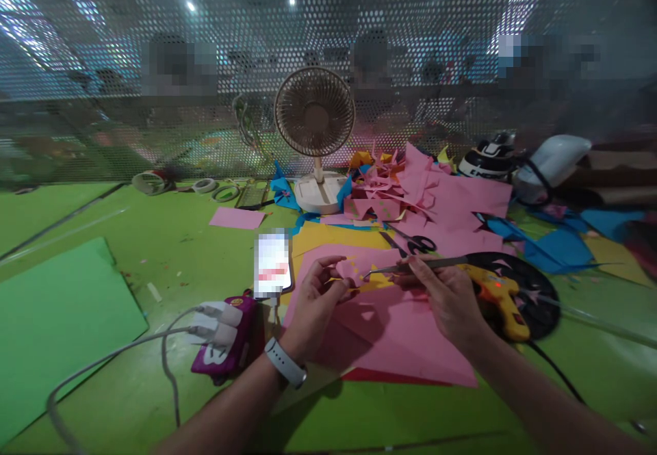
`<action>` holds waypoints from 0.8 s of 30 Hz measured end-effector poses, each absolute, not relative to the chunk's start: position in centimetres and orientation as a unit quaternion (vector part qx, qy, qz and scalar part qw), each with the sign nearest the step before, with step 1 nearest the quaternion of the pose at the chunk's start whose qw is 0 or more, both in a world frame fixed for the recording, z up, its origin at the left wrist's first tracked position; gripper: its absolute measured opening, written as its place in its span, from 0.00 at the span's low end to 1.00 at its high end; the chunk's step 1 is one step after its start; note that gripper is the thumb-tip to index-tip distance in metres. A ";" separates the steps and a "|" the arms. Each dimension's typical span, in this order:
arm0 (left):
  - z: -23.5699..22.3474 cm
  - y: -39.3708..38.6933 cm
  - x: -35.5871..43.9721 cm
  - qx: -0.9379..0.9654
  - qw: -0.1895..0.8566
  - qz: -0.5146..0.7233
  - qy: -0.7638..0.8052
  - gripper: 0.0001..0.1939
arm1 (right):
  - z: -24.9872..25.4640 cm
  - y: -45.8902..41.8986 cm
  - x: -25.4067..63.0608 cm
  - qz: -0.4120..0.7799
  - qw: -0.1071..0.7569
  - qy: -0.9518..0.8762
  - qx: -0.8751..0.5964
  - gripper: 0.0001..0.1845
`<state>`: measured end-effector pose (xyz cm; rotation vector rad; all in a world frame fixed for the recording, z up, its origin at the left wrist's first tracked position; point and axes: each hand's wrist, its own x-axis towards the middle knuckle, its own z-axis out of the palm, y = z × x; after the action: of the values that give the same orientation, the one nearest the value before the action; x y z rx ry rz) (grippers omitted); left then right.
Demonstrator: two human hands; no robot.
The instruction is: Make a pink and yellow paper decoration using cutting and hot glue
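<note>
Between the thumb and fingers of my left hand [319,301] is a small pink paper piece [355,267] with yellow bits along it. My right hand [452,299] is closed round metal tweezers [405,265]. Their tip points left and meets the edge of the pink piece; whether it grips anything is too small to tell. Below both hands lie large pink paper sheets [400,345], with yellow paper [328,239] behind them. Black-handled scissors [421,243] lie just beyond my right hand. A yellow glue gun [495,294] rests on a round black dish [545,304] to its right.
A phone [272,263] and a purple power strip [226,342] with plugs and cables lie left of my hands. A desk fan [315,116] stands behind, beside heaped pink scraps [390,185]. Green sheets [61,332] lie far left. A perforated screen [215,17] closes the back.
</note>
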<state>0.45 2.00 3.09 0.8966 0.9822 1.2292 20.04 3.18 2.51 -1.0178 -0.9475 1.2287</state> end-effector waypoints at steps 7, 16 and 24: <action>3.2 1.8 0.4 0.403 0.612 0.523 0.436 0.17 | 2.3 3.2 20.1 0.537 0.597 -0.417 -0.426 0.12; 3.3 1.8 0.4 0.402 0.615 0.527 0.428 0.18 | 2.5 3.0 19.9 0.521 0.593 -0.431 -0.437 0.14; 2.7 2.0 0.3 0.407 0.629 0.527 0.401 0.21 | 2.6 2.9 19.8 0.514 0.586 -0.435 -0.451 0.15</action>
<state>0.34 1.97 2.66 0.9323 0.9199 1.2087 19.82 2.89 2.63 -1.0517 -1.0137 1.1979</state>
